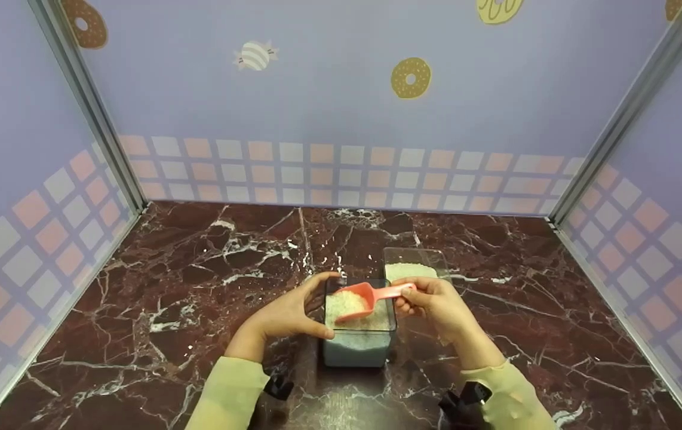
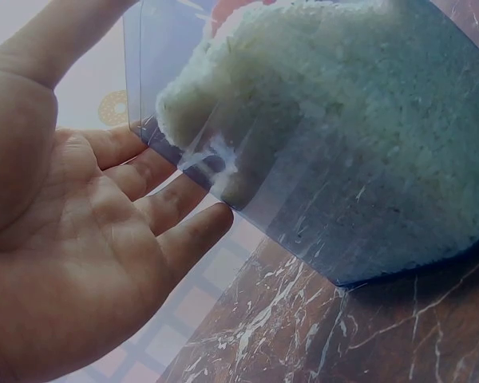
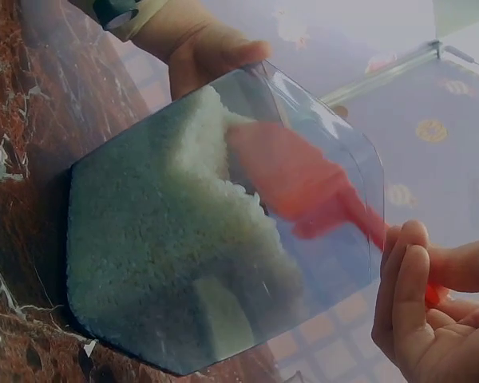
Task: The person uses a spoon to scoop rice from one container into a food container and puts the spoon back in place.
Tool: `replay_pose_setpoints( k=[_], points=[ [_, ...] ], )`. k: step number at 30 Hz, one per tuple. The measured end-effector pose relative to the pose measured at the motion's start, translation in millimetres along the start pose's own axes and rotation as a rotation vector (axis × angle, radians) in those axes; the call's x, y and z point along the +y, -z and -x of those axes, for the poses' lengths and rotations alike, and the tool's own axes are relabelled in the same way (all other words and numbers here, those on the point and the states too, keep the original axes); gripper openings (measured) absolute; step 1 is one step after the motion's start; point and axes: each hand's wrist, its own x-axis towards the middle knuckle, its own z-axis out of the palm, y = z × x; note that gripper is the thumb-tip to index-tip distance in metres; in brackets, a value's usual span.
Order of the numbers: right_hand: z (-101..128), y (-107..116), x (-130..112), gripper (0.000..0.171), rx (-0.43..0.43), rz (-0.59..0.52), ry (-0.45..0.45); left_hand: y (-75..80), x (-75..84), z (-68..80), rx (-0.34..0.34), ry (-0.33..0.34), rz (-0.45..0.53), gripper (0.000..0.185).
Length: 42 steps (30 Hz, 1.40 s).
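A clear box (image 1: pixel 358 349) of white rice (image 2: pixel 367 136) stands on the marbled table. My left hand (image 1: pixel 284 313) holds it from the left, thumb at the near corner and fingertips along the far edge; the palm stays off the wall. A pinkish-red scoop (image 3: pixel 291 175) is inside the upper part of the box, its bowl loaded with rice in the head view. At the right, my right hand (image 1: pixel 439 304) pinches the scoop's handle between thumb and fingers. Through the wall, the right wrist view shows the rice sloping up toward the left-hand side.
Behind my right hand stands a second clear container (image 1: pixel 415 255) with white grains in it, partly hidden. White specks lie scattered on the table (image 1: pixel 245 257) left of and behind the box. Patterned walls (image 1: pixel 341 119) with metal corner posts enclose the table at the back and sides.
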Motion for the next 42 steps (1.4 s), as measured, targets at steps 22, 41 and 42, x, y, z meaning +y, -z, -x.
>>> replay_pose_setpoints(
  k=[22, 41, 42],
  points=[
    [-5.9, 29.6, 11.9, 0.026, -0.237, -0.409, -0.083, -0.3, -0.5, -0.4, 0.011, 0.025, -0.002, 0.107],
    [4.1, 79.3, -11.5, 0.027, 0.225, -0.348, -0.003, 0.4, 0.1, 1.8, 0.05, 0.063, -0.094, 0.107],
    [3.0, 81.6, -10.5, 0.026, 0.262, -0.317, -0.002, 0.4, 0.0, 1.7, 0.052, 0.064, -0.097, 0.107]
  ],
)
